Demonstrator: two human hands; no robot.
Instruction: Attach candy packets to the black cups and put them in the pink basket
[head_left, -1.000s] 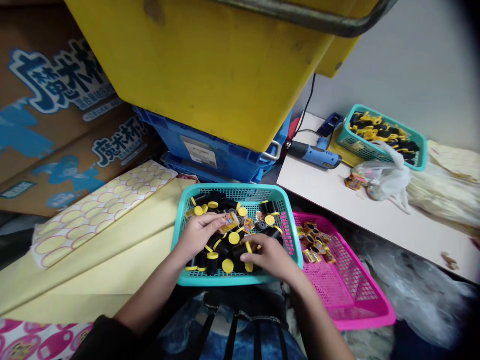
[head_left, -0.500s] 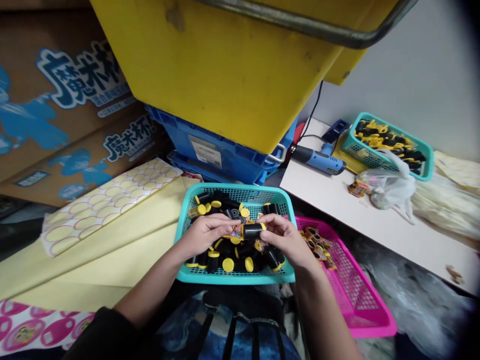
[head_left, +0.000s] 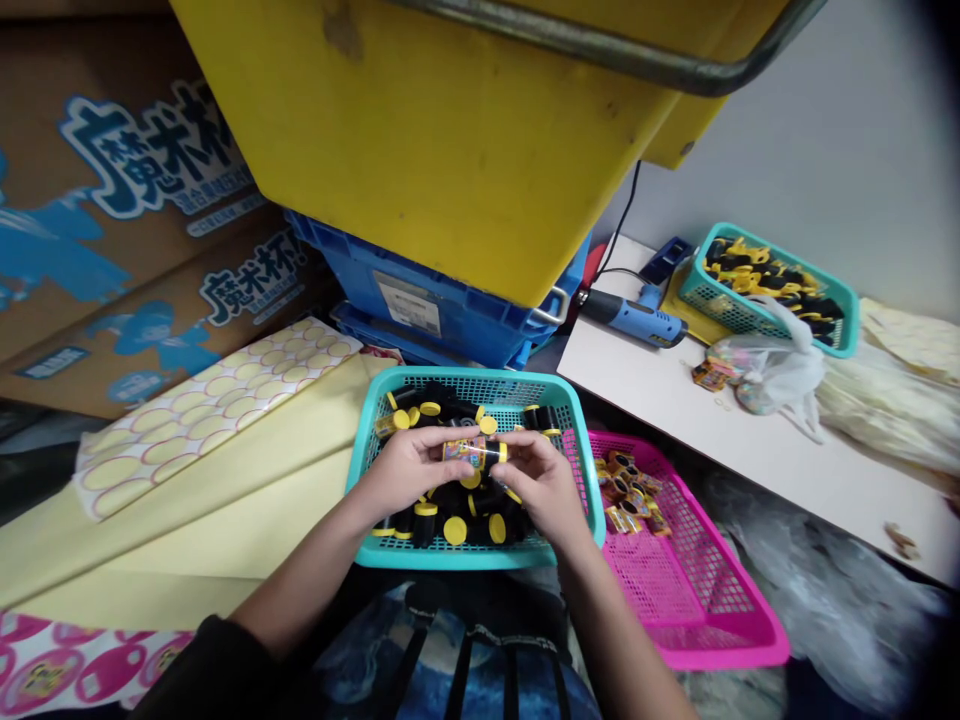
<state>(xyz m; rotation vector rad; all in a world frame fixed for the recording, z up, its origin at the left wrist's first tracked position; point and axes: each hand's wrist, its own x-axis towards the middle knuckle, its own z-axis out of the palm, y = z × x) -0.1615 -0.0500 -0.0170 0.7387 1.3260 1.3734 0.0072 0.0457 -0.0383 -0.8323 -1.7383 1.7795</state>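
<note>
A small black canister with a yellow cap (head_left: 474, 453) lies sideways between my hands, above the turquoise basket (head_left: 472, 562). A colourful printed sleeve (head_left: 459, 452) surrounds most of its body; a black band shows beside the cap. My left hand (head_left: 401, 468) pinches the sleeved end with thumb and fingers. At the capped end, my right hand (head_left: 538, 482) grips with thumb and fingertips. Below them the basket holds several loose black canisters (head_left: 424, 522) with yellow caps, partly hidden by my hands.
To the right stands a pink basket (head_left: 739, 625) with several sleeved canisters (head_left: 628, 488). A white table (head_left: 720, 450) carries a blue heat gun (head_left: 634, 318), another turquoise basket (head_left: 847, 335) and a plastic bag (head_left: 787, 375). Ahead are stacked yellow (head_left: 465, 150) and blue crates (head_left: 450, 310); sticker sheets (head_left: 217, 410) lie left.
The printed sleeve has gone from the canister's left end to covering most of its body. My hands have moved slightly left with the canister, the right hand more.
</note>
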